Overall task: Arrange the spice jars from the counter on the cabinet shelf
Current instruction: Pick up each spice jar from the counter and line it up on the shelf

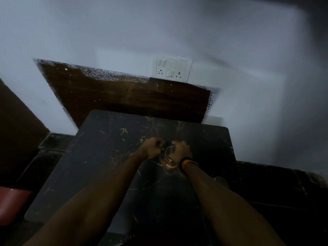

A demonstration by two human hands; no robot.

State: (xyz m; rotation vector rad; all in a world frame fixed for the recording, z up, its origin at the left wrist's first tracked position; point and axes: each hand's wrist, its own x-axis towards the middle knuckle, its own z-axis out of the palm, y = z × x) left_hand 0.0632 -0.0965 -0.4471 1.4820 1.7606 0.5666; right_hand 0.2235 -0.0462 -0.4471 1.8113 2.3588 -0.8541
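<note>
A glass spice jar [169, 161] with orange powder and a white label band stands on the dark marble counter [106, 157], near its middle. My right hand [181, 150] curls round the jar's upper part from the right; a black and orange band sits on that wrist. My left hand [152, 148] is curled into a fist right against the jar's left rim. The dim, blurred frame hides whether it holds anything. No cabinet shelf is in view.
A round greyish object [221, 181] lies on the counter's right side, partly behind my right forearm. A brown wooden panel [133, 96] and a white switch and socket plate [173, 69] are on the wall behind. A red surface [12, 203] sits at lower left.
</note>
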